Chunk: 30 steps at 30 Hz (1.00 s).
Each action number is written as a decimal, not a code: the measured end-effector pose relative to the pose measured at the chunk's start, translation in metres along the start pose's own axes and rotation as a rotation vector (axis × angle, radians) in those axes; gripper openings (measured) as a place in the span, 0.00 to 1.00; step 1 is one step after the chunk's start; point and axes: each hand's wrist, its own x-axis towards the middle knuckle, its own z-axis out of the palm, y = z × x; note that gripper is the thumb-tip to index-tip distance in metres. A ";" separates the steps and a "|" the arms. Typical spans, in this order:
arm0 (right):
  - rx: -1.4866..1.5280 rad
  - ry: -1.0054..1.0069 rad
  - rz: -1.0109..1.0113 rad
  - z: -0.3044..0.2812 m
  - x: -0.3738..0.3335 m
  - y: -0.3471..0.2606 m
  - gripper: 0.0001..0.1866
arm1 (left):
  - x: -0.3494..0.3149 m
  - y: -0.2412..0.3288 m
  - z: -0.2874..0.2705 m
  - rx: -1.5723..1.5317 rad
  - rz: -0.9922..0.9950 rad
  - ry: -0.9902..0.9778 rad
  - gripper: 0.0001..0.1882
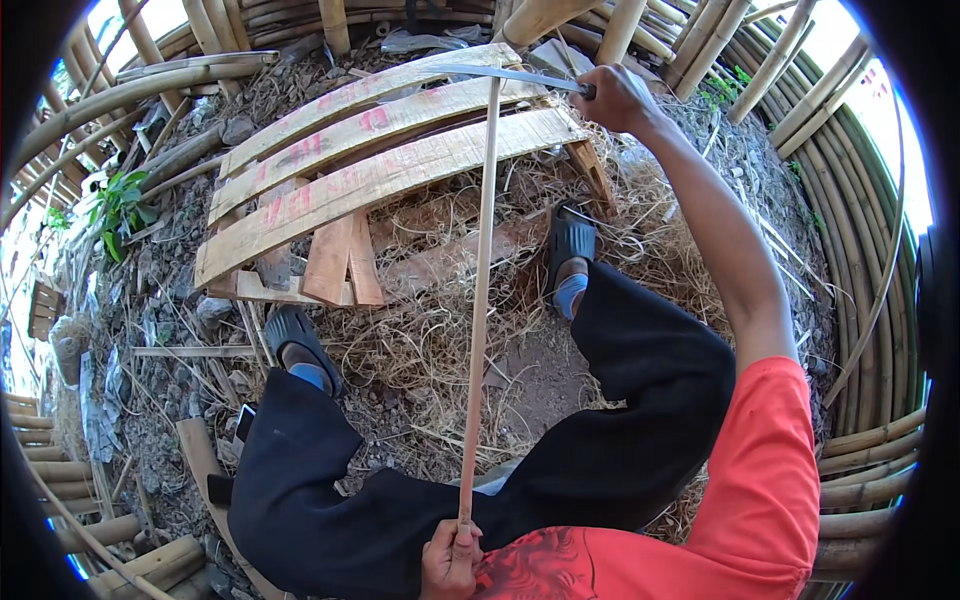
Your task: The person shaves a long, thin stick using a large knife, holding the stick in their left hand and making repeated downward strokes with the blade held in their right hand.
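Observation:
A long thin wooden stick point(481, 290) runs from my lap up to the slatted wooden crate point(390, 165) in front of me. My left hand point(452, 560) is closed around its near end, close to my body. Out at the far right, my right hand point(620, 98) grips the dark handle of a long knife point(510, 74). The blade points left and crosses the stick's far end, over the crate's slats. Whether the edge bites into the wood cannot be made out.
Pale shavings point(420, 345) cover the ground around my feet. My legs are spread, a dark clog point(572, 240) on each foot. Bamboo poles point(860, 260) wall the place at both sides and at the back. A green plant point(122, 210) grows at the left; a bamboo piece point(215, 480) lies beside my left leg.

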 end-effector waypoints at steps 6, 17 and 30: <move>0.014 -0.063 -0.197 0.002 -0.008 -0.012 0.11 | -0.002 -0.007 0.004 -0.034 -0.102 0.027 0.16; -0.026 -0.077 -0.147 -0.008 0.005 0.008 0.11 | -0.016 -0.016 0.006 -0.014 -0.036 0.014 0.15; -0.073 -0.019 0.307 -0.002 0.007 0.053 0.18 | -0.013 -0.010 -0.002 -0.073 -0.170 0.036 0.16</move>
